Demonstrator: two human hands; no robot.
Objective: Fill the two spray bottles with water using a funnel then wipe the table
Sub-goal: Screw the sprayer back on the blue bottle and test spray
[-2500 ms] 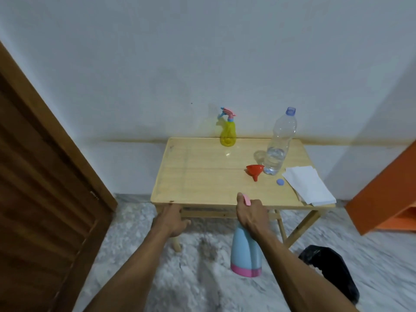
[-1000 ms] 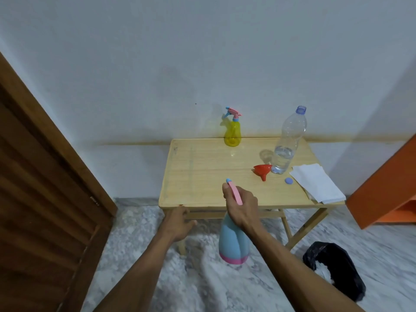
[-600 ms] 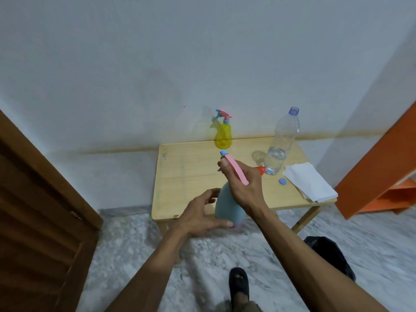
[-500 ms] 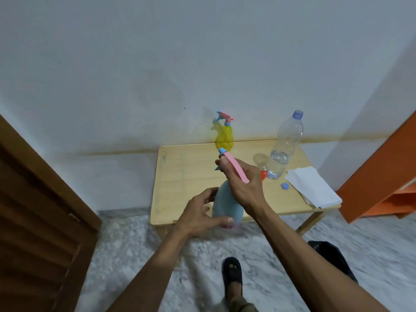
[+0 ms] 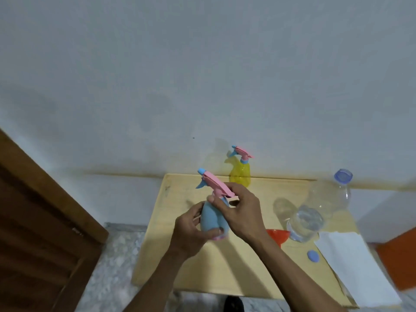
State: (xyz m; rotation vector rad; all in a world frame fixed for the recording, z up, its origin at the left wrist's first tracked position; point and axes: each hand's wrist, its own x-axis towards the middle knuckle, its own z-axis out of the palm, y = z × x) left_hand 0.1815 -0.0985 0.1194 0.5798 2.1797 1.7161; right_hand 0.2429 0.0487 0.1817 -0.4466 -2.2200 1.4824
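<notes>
Now that the blue spray bottle [image 5: 210, 218] has come up from beside the table's front edge, where it hung low a moment ago, the person holds it over the middle of the table [image 5: 216, 262] with both hands. The left hand [image 5: 191, 233] is wrapped around the fat bottom part. The right hand [image 5: 242, 212] pinches the neck just under the pink sprayer top [image 5: 215, 184], fingers curled tight. I think the top is about to be twisted off, so water can go in. Nothing has been filled yet.

The yellow spray bottle [image 5: 240, 174] stands at the back edge, by the wall, with its top on. The big clear water bottle [image 5: 319, 208] stands near the right edge, with some water in the bottom. The red funnel [image 5: 278, 236] lies just beside it, and a small blue cap [image 5: 313, 256] lies close by. White paper towels [image 5: 358, 271] sit at the front right corner, ready for wiping.

The table is light wood. The wall is plain white, a brown door [image 5: 38, 221] is on the left, and the floor looks like grey marble.
</notes>
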